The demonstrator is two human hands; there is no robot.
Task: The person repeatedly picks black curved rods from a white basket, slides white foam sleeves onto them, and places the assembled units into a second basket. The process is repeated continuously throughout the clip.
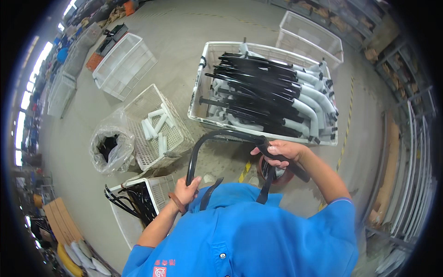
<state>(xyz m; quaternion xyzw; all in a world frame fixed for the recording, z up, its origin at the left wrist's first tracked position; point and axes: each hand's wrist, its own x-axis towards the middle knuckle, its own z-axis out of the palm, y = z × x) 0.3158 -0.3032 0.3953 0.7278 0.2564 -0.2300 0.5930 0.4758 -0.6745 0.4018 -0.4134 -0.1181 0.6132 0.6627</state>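
Note:
A black bent tube [219, 134] arches in front of my blue shirt. My left hand [186, 190] is closed around its lower left end. On the right, my right hand [282, 153] grips the tube where a thicker dark sleeve [295, 169] begins; the sleeve slants down to the right past my fingers. Just beyond the tube stands a large white crate [196, 104], filled with long black tubes [256, 87] whose bent ends carry pale grey wrapping [310, 108]. Below my right hand, a reddish round container [282, 177] on the floor is partly hidden.
At the left, a white mesh basket [184, 131] holds several short white sleeves [160, 123], beside a clear plastic bag [121, 131] with dark pieces. A white crate [161, 191] of black parts stands near my left forearm. Further crates [131, 69] and right-hand shelving [399, 69] surround the grey floor.

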